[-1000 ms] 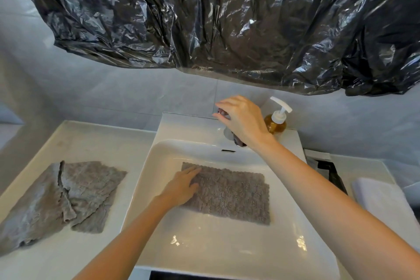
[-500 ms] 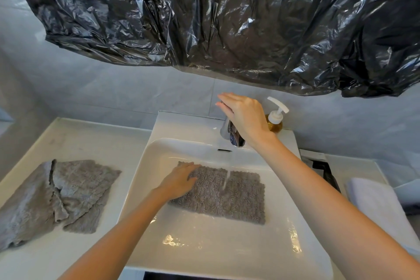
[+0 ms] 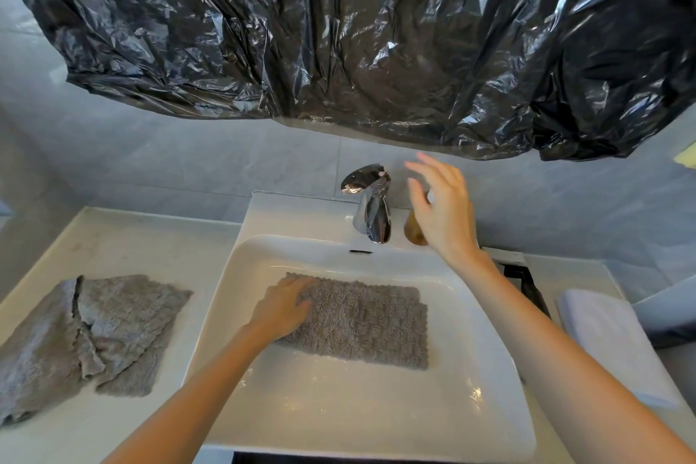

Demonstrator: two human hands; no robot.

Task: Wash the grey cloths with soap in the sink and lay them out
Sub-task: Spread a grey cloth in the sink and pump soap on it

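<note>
A grey cloth (image 3: 361, 320) lies flat in the white sink (image 3: 339, 418). My left hand (image 3: 280, 307) presses down on its left end with relaxed fingers. My right hand (image 3: 438, 209) hovers open beside the chrome tap (image 3: 371, 205), off its raised lever, and covers most of the amber soap bottle (image 3: 413, 234) behind it. No water stream is plain to see. More grey cloths (image 3: 86, 335) lie crumpled on the counter left of the sink.
A black plastic sheet (image 3: 357, 41) hangs over the wall above the sink. On the counter at the right lies a folded white towel (image 3: 610, 339), with a dark object (image 3: 527, 282) behind it. The white counter (image 3: 124, 245) spreads left of the sink.
My right hand has let go of the tap lever and moved right, in front of the soap bottle. The lever now stands raised. My left hand stays on the cloth.
</note>
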